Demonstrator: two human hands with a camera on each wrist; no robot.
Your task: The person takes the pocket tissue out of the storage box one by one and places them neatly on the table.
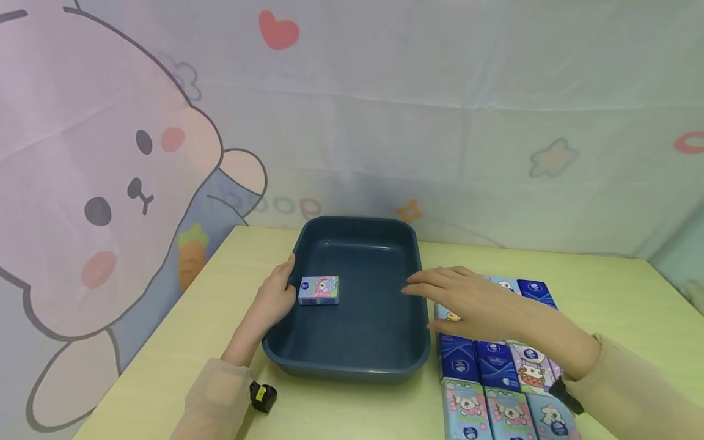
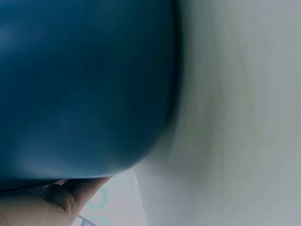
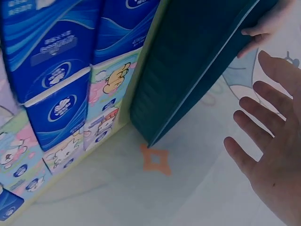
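Observation:
A dark blue plastic basin [image 1: 374,330] stands on the table, with one small pack of tissues [image 1: 319,288] lying inside near its left wall. At the basin's left side my left hand [image 1: 273,293] grips the rim; part of that hand [image 2: 51,202] shows against the outer wall in the left wrist view. My right hand [image 1: 467,302] hovers by the right rim, partly above the rows of tissue packs [image 1: 497,366]. Its fingers [image 3: 258,122] are spread and hold nothing in the right wrist view. The hand and forearm cover some of the packs.
The pale yellow-green tabletop [image 1: 599,293] runs back to a cloth backdrop [image 1: 440,122] printed with a bear, a heart and stars. Blue packs [image 3: 59,108] and cartoon-printed packs lie close together just right of the basin. Black wrist devices [image 1: 263,397] sit at both sleeves.

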